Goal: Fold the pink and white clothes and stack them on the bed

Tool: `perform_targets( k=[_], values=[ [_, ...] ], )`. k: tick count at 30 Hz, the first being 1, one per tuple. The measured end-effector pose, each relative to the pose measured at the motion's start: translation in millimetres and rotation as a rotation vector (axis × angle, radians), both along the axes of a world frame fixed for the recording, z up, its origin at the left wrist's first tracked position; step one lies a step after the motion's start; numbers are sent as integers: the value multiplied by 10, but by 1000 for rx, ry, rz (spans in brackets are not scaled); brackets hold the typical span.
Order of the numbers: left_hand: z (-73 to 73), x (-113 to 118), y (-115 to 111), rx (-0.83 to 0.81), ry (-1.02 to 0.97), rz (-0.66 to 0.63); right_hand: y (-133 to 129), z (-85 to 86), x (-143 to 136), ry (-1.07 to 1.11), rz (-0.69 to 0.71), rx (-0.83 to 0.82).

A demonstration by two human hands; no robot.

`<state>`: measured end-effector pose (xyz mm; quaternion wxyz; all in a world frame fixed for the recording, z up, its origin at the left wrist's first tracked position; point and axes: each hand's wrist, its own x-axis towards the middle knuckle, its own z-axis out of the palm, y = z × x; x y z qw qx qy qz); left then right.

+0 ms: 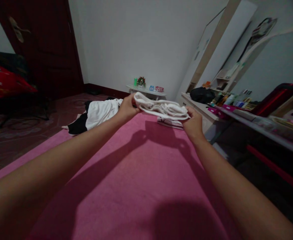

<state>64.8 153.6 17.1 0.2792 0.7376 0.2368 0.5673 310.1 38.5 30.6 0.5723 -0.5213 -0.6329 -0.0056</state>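
A folded white garment (pixel 163 107) is held up by its two ends, with its layered edge facing me. My left hand (pixel 128 107) is closed on the left end, and my right hand (pixel 193 124) pinches the right end. Just below and behind it, another folded white garment with dark marks (pixel 170 123) lies on the pink bed cover (pixel 126 180). Left of my left hand lies a loose heap of clothes, a white one (pixel 102 111) over a black one (pixel 77 126). The exact kind of the held garment cannot be made out.
A small white shelf table (pixel 146 90) with a plant and little items stands by the far wall. On the right, a dresser (pixel 196 106) and a desk (pixel 261 128) carry a black bag and cosmetics. A red bag (pixel 6 81) sits at the left near the door.
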Motion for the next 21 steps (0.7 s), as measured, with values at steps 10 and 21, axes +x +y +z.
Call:
perform_targets(
  k=[10,21],
  values=[
    [-957,-748,-1117,35,864,-212,-1088,-1312,-36,-147,80,-547],
    [-739,578,-549,25,864,179,255,-992,-609,-182,-196,-496]
  ],
)
